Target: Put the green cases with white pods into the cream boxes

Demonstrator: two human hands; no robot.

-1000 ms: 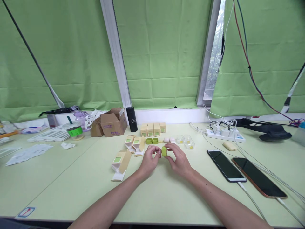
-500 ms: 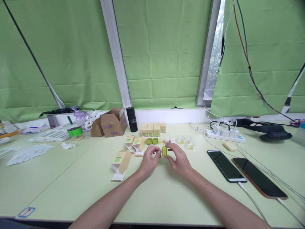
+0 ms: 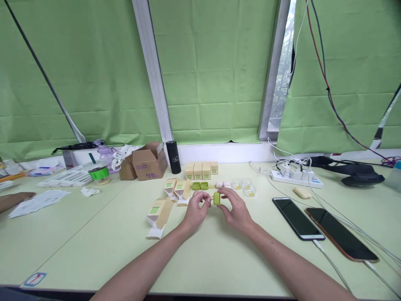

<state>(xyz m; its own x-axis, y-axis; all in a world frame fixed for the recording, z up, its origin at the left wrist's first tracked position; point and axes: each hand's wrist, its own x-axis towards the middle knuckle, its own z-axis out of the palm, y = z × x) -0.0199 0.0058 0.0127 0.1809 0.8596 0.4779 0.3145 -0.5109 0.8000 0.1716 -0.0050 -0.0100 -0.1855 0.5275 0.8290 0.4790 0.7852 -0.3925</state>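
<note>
My right hand [image 3: 235, 211] pinches a small green case [image 3: 216, 198] just above the pale green table [image 3: 94, 246]. My left hand [image 3: 196, 210] is closed in a pinch at the case's left side, touching a tiny piece there that I cannot make out. Behind my hands lie two more green cases [image 3: 199, 185], pink pieces [image 3: 222, 184] and clear plastic shells [image 3: 246, 187]. To the left lie open tan cartons [image 3: 159, 211], and a row of closed small boxes [image 3: 201, 170] stands at the back.
Two phones [image 3: 297, 218] on cables lie at the right, behind them a power strip [image 3: 296, 175]. A black cylinder [image 3: 173, 156], brown cardboard boxes [image 3: 147, 161], a cup [image 3: 98, 172] and papers [image 3: 37, 200] sit at the left. Another person's hand [image 3: 14, 200] shows at the left edge.
Another person's hand has come into view at the left edge. My own hands have barely shifted around the green case.
</note>
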